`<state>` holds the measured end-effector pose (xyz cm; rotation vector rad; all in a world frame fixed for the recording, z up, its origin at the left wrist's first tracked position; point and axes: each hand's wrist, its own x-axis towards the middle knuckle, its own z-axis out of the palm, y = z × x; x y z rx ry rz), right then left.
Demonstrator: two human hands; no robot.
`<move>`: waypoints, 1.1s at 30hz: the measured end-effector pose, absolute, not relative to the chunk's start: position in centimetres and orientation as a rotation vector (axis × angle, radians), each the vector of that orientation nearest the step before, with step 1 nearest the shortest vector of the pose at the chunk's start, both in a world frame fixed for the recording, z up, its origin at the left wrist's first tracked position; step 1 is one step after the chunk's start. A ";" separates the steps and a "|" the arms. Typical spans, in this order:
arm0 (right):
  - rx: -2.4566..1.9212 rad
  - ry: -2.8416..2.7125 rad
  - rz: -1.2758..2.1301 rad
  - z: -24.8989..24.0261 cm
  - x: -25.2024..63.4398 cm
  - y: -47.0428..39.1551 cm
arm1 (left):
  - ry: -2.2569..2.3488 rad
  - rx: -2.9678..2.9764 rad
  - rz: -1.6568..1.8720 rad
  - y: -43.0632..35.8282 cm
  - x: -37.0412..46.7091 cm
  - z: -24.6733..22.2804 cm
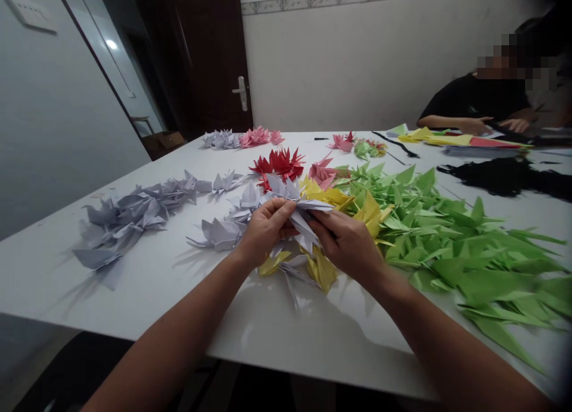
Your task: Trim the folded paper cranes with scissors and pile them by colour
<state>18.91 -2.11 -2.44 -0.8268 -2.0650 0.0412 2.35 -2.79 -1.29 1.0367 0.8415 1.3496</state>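
Both hands meet over the middle of the table, closed on a white origami paper crane (306,232) with pointed folds. My left hand (266,230) pinches it from the left, thumb on top. My right hand (351,240) grips its right side; some of those fingertips are hidden behind the paper. Just behind and left lie more white folded cranes (218,233). Yellow folded cranes (322,269) rest beneath and around the hands. To the right spreads a big heap of green folded cranes (447,239).
Red cranes (279,165) and pink cranes (259,137) lie farther back on the white table (147,305). A row of white cranes (134,212) runs along the left. Black strands (504,177) lie at right. A person in black (473,102) sits at the far right with coloured paper (447,138).
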 end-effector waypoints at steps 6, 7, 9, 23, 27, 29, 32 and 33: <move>-0.859 -2.068 0.014 -2.4 18.8 -2.2 | 0.854 1.064 1.346 -2.8 2.3 -1.3; -0.865 -2.065 0.007 -2.4 18.8 -2.2 | 0.854 1.077 1.339 -2.8 2.3 -1.4; -0.881 -2.064 -0.001 -2.4 18.9 -2.2 | 0.861 1.126 1.328 -2.6 2.0 -1.5; -1.045 -2.121 -0.026 -1.8 18.8 -2.8 | 0.989 1.318 1.359 -2.9 1.9 -1.2; -1.095 -2.138 -0.039 -1.5 18.7 -3.1 | 0.948 1.285 1.355 -2.8 1.8 -1.2; -1.136 -2.147 -0.055 -1.3 18.6 -3.2 | 0.940 1.286 1.351 -2.7 1.8 -1.3; -1.203 -2.161 -0.103 -1.1 18.5 -3.5 | 0.928 1.289 1.348 -2.6 1.7 -1.5; -1.221 -2.166 -0.120 -1.0 18.5 -3.6 | 0.924 1.286 1.344 -2.5 1.7 -1.6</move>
